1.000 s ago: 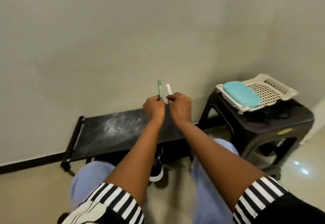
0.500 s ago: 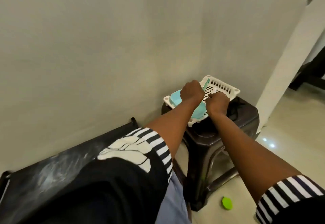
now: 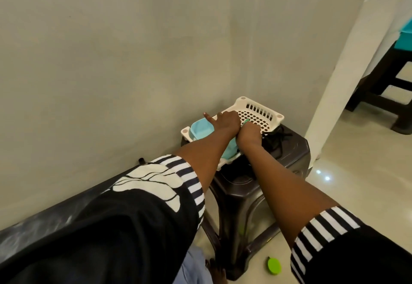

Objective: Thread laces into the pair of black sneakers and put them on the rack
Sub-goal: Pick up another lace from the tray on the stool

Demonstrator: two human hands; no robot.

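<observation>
Beside the grey wall, both hands are reaching into a white perforated plastic tray on the dark plastic stool (black laces lying just right of them): left hand with index finger pointing out, right hand with fingers curled, whether on the small green thing I cannot tell.

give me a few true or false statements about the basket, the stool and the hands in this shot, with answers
1. The white perforated plastic basket sits on the dark brown plastic stool. True.
2. Both hands are over the basket. True: the left hand and right hand are close together there.
3. The light blue oval lidded container lies on the floor. False: it is in the basket.
4. A bright green round object lies on the floor near the stool. True.
5. The black laces hang from the wall. False: they lie on the stool top beside the basket.
</observation>
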